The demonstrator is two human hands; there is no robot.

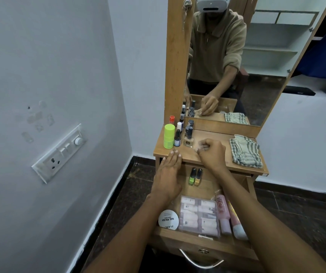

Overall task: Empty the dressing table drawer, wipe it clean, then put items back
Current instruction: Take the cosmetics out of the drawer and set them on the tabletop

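Note:
The wooden drawer point(203, 242) is pulled out below the dressing table top point(213, 134). In it lie a green nail polish point(192, 177) and a yellow one point(198, 177), a white round tub point(168, 219), a clear box of small bottles point(198, 215) and pink tubes point(224, 211). My left hand point(168, 174) lies flat over the drawer's back left, fingertips on the table's front edge. On the tabletop my right hand point(212, 152) is curled around a small pale item point(200, 147), blurred and mostly hidden by the fingers. A folded checked cloth point(244, 150) rests at the right.
A lime-green cylinder point(169, 135), an orange-capped bottle point(171, 119), a square clear bottle point(188, 141) and several dark-capped bottles stand at the tabletop's back left. The mirror point(237, 62) rises behind. A wall with a switch panel point(59, 152) is on the left. A metal handle point(199, 262) hangs on the drawer front.

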